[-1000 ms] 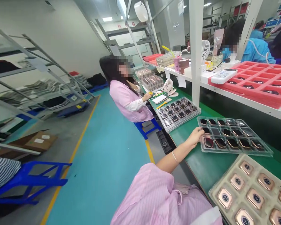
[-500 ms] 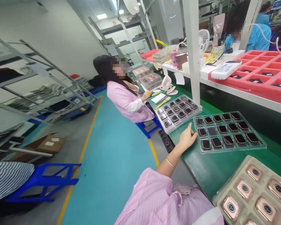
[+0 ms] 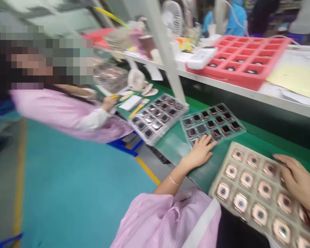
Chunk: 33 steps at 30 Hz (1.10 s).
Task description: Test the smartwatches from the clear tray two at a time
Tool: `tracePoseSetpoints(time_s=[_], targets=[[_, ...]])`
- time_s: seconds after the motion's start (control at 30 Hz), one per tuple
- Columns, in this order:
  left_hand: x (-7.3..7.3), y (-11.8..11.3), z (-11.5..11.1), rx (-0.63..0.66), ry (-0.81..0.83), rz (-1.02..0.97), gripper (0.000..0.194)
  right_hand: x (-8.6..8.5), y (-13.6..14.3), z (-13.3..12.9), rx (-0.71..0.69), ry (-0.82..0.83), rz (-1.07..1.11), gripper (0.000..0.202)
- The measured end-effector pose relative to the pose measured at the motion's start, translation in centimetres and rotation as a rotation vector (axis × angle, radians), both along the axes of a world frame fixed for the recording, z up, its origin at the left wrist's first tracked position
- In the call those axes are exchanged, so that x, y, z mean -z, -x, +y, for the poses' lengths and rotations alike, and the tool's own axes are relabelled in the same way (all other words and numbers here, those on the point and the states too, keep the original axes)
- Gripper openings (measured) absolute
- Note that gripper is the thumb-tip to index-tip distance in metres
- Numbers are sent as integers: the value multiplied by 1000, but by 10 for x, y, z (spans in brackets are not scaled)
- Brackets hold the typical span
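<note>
My left hand lies with fingers spread at the front edge of a clear plastic tray. Dark square watch screens with gold rims fill most of its pockets. Over the right side of a beige tray is my right hand, its fingers curled around a thin dark thing that blur keeps me from naming. Rose-gold watch cases sit in rows in this beige tray, their round sensor backs facing up. Some cases at the right are hidden by my right hand and forearm.
Another stack of clear trays with watch screens stands left on the green bench. Beyond it a co-worker in a pink smock sits at the bench. A shelf edge carries a red foam tray, with a white post beside it.
The view has swung right and closer to the bench. My left hand has gone from pointing to spread fingers at the screen tray's edge. My right hand has come into view over the beige tray.
</note>
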<state>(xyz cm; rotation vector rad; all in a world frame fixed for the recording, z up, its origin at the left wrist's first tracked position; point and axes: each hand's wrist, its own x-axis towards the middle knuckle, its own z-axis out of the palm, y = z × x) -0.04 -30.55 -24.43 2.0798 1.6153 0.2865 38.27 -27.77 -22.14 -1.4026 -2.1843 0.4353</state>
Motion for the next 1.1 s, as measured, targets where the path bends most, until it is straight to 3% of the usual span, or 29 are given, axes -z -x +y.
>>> tracePoseSetpoints(time_s=[0.13, 0.23, 0.3, 0.5, 0.63, 0.77, 0.9, 1.1], targets=[[16, 6, -2, 24, -58, 62, 59, -14, -26, -17, 382, -17, 164, 15], [29, 13, -2, 18, -142, 81, 59, -27, -53, -28, 311, 206, 106, 29], [32, 14, -1, 36, -173, 75, 59, -31, -71, -41, 264, 267, 83, 22], [14, -19, 23, 187, -272, -67, 51, -20, -94, -73, 265, 196, -47, 17], [5, -52, 55, 240, -228, -123, 53, -12, -96, -71, 261, 173, -142, 13], [11, -64, 77, 197, -138, -122, 67, -15, -99, -67, 196, 156, -50, 15], [18, -60, 80, 174, -147, -130, 70, -14, -99, -58, 174, 130, 29, 19], [20, -56, 75, 163, -241, -278, 49, -1, -97, -49, 194, 140, 11, 25]])
